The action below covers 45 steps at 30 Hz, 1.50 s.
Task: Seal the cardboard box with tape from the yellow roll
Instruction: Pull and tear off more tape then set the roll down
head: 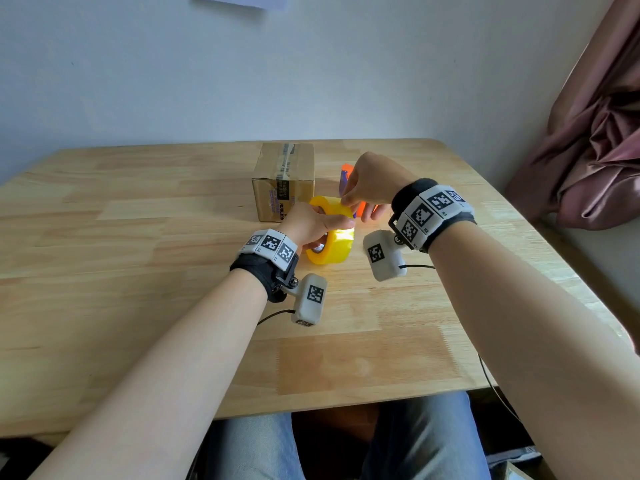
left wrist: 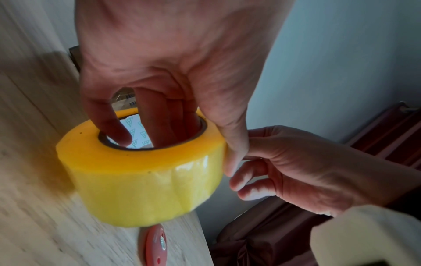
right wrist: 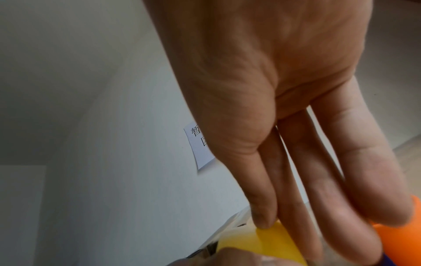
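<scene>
The yellow roll [head: 332, 233] is gripped by the left hand [head: 311, 225], whose fingers [left wrist: 159, 126] are curled down through the cardboard core while the thumb [left wrist: 232, 144] is pressed against the outer winding; the roll is thereby held on edge, just above the desk [head: 138, 271] or resting lightly on it, which cannot be told. The rim of the roll is met from the far side by the right hand [head: 372, 183], the thumb and forefinger of which are brought together on the tape surface at the top of the roll, with the remaining fingers [right wrist: 341, 180] left loosely extended; whether a free tape end is pinched cannot be told. Just behind the roll, the cardboard box [head: 284, 180] is seen standing on the desk, its flaps closed and a strip of older clear tape run along its top seam. An orange and purple object [head: 348, 174], largely hidden by the right hand, lies on the desk beside the box. A pink curtain [head: 588, 143] hangs at the right, and a paper note [right wrist: 200, 144] is fixed to the pale wall.
</scene>
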Motion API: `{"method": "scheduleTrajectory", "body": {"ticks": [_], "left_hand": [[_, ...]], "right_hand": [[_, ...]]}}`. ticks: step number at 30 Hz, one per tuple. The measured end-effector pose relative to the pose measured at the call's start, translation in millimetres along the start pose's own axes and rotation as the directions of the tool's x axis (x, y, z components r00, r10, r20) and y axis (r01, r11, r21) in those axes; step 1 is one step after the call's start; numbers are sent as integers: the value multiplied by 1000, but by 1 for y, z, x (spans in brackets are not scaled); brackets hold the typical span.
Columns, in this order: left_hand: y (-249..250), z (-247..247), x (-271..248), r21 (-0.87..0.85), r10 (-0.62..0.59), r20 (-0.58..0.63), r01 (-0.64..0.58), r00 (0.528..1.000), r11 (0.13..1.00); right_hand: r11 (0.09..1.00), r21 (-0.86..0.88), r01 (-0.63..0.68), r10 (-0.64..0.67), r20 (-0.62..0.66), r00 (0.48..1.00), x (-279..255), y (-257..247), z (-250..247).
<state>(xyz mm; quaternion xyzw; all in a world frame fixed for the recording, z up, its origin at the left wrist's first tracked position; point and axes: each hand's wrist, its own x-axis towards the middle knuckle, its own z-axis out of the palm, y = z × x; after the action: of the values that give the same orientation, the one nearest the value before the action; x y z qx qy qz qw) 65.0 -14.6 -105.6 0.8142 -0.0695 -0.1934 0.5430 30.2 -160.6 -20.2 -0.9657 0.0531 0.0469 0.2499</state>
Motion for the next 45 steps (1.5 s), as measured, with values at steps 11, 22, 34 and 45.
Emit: {"method": "scheduleTrajectory", "body": {"ticks": [11,22,34,45], "left_hand": [[-3,-3,2,4,34,36,-34,999,999],[-9,-4,6,28,55,27,-56,998,998],[-2,0,4,81,66,8,-67,998,995],[4,5,0,121,49,18,-51,999,991]], "right_hand": [[999,14,44,-45,11,999,-2,11,-2],[992,-124,19,-11,64,998,0,3,-2],[1000,0,-18,18,-65,998,-10,11,-14],[996,79,-52,53,-10,999,-15,19,-3]]}}
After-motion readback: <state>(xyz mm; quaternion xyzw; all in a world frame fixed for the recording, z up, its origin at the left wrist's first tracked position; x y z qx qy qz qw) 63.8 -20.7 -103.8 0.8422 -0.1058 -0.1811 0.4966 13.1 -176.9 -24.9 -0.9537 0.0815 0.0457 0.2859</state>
